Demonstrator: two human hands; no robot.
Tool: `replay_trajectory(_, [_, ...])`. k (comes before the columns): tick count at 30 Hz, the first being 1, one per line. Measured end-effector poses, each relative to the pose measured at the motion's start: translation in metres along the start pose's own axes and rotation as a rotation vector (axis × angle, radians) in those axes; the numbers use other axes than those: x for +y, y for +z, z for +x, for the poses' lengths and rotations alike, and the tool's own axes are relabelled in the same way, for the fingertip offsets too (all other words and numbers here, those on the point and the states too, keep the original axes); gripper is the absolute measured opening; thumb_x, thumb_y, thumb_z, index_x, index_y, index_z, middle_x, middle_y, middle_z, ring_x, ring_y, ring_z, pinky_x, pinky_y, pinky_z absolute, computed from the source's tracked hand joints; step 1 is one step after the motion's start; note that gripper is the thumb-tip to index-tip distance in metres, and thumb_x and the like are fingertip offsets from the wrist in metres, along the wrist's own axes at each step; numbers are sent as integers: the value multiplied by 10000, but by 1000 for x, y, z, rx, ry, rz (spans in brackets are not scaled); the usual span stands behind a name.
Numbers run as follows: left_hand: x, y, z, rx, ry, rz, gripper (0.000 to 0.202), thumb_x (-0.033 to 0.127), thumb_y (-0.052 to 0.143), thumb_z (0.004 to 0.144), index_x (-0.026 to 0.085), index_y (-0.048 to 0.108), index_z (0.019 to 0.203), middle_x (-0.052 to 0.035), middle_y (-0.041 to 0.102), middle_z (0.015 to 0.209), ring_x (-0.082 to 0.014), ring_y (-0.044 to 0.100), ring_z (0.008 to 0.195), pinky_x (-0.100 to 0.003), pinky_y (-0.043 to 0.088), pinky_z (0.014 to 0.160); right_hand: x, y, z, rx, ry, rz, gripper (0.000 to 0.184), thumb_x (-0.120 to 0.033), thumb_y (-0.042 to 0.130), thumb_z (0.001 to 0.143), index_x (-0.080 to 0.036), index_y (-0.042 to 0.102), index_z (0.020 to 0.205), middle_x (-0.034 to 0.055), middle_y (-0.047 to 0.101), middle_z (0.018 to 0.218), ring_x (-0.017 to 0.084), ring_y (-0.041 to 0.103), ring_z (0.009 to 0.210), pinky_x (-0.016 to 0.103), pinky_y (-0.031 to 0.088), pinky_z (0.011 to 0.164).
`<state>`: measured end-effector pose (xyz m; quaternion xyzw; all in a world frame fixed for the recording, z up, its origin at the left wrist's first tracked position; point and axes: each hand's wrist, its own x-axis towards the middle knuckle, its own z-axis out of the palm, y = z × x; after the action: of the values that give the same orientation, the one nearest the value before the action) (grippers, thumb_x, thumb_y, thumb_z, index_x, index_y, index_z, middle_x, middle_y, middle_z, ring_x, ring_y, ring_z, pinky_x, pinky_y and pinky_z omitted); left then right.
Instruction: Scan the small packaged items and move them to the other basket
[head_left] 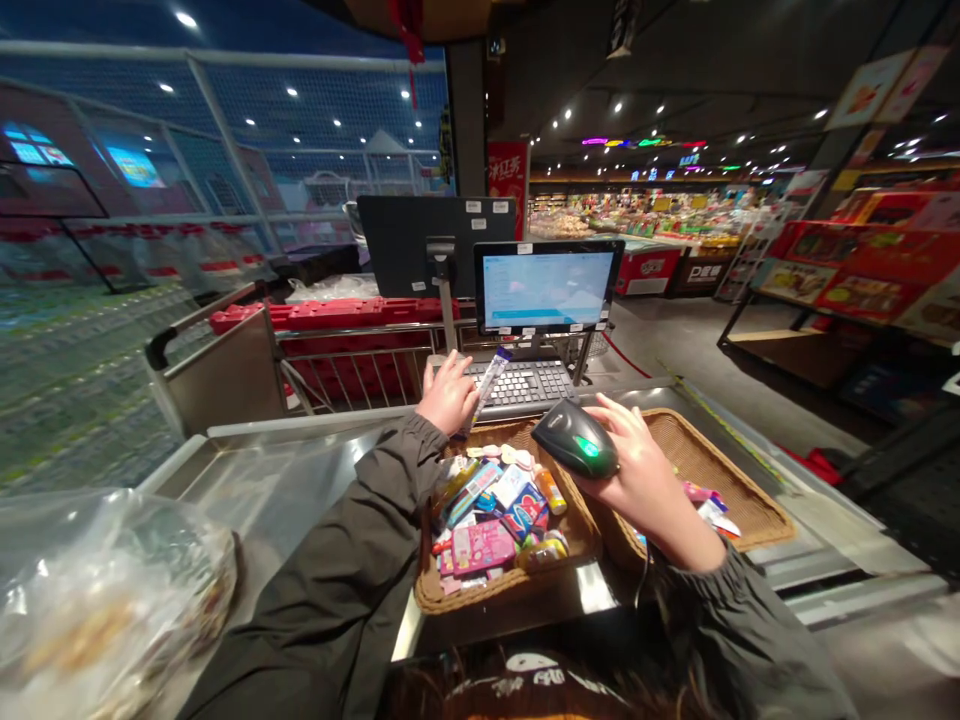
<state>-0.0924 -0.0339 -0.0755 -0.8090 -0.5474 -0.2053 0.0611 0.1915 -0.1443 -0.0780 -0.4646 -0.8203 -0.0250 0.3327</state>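
My right hand [637, 465] grips a black handheld barcode scanner [576, 440] with a lit green patch, held above the gap between two wicker baskets. Over the left end of the black keyboard [529, 385] is my left hand [448, 392], its fingers reaching forward. A long thin silver and purple packet [493, 375] slants along its thumb side and seems tucked under the thumb. Below my hands, the left wicker basket [442, 600] holds small colourful packets, a pink pack [484, 546] among them. The right wicker basket [750, 490] contains a few small items, partly hidden by my right arm.
Behind the keyboard stands a lit screen [547, 288], with the back of a second monitor [405, 245] beside it. A clear plastic bag [112, 600] lies on the metal counter [281, 480] at left. A metal trolley [217, 365] stands beyond; red display shelves [877, 265] are at right.
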Motion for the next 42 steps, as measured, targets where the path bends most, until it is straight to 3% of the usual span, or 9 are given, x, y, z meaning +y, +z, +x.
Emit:
replay_trajectory(8, [-12,24,-31,-168,-9,13,235,275,498,921,193,702,838,-96,509,1470,-348,268,1469,-707,195,1127,7,8,-16,-44,44,24,393,-371,655,790,-205,637,1145,151,602,1302,399,417,1369,695,286,1097])
replay_trajectory(17, [-15,76,-90,-479,52,-46,184,268,552,885,229,732,879,-63,620,1341,-329,354,1425,-693,174,1134,14,15,-28,-76,61,49,357,-386,668,774,-190,676,1073,159,644,1237,417,475,1313,688,343,1059])
replay_trajectory(26, [-12,108,-128,-519,-9,-67,172,259,565,847,217,724,800,-79,634,1319,-330,390,1404,-701,161,1125,21,23,-34,-137,74,85,291,-369,675,788,-200,695,1024,141,640,1235,383,466,1325,655,336,1095])
replay_trajectory(33, [-4,109,-134,-520,-59,-34,85,205,645,761,208,686,686,-82,622,1331,-337,389,1408,-668,192,1140,26,28,-38,-218,51,118,378,-344,695,764,-207,675,1116,135,632,1255,378,480,1307,637,358,1088])
replay_trajectory(38, [10,91,-122,-489,-21,29,27,221,676,758,193,677,758,-148,576,1373,-370,360,1420,-701,166,1137,41,20,-45,-192,71,107,378,-320,682,762,-192,667,1118,135,626,1271,365,488,1300,597,383,1087])
replay_trajectory(42, [38,74,-97,-472,97,-14,104,297,653,816,206,673,864,-141,516,1446,-371,318,1442,-700,210,1128,64,0,-60,-143,157,45,378,-336,657,784,-194,661,1135,130,637,1258,355,499,1293,598,351,1106])
